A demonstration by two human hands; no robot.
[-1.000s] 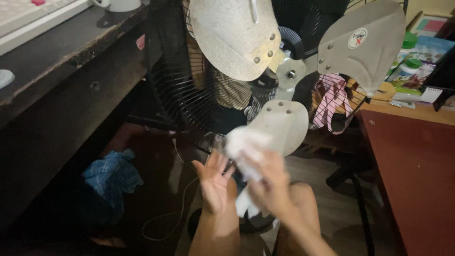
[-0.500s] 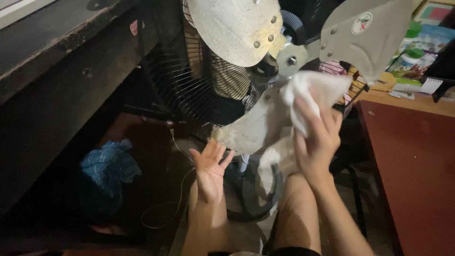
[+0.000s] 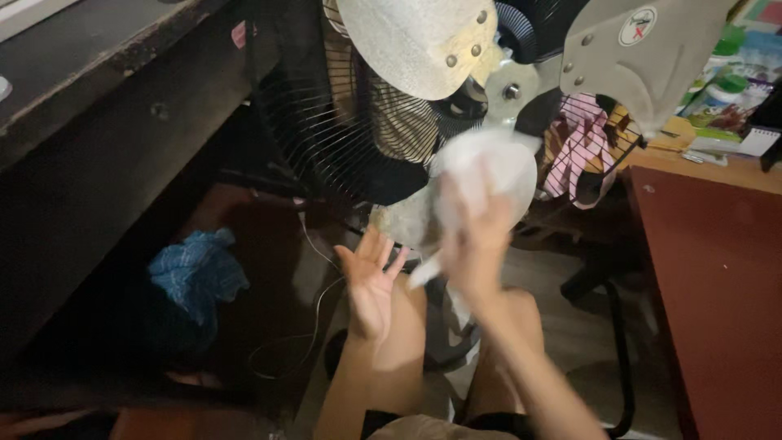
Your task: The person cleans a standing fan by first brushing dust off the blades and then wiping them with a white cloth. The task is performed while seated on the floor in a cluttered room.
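Two hands up at fan: right hand (image 3: pixel 474 244), clamped on white cloth (image 3: pixel 481 167), now lower on bottom blade (image 3: pixel 407 220) vs. half-sec ago, wiping ongoing; left hand (image 3: pixel 368 281) open, fingers apart, unmoved.

White cloth (image 3: pixel 481 167) on fan blade (image 3: pixel 407 220) — right hand (image 3: pixel 472 244)

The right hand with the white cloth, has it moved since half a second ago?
Yes. The right hand with the white cloth moved down-left, away from the fan hub.

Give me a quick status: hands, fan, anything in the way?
Right hand presses white cloth on lowest fan blade. Left hand open, empty, beneath it. Black grille behind; nothing blocking.
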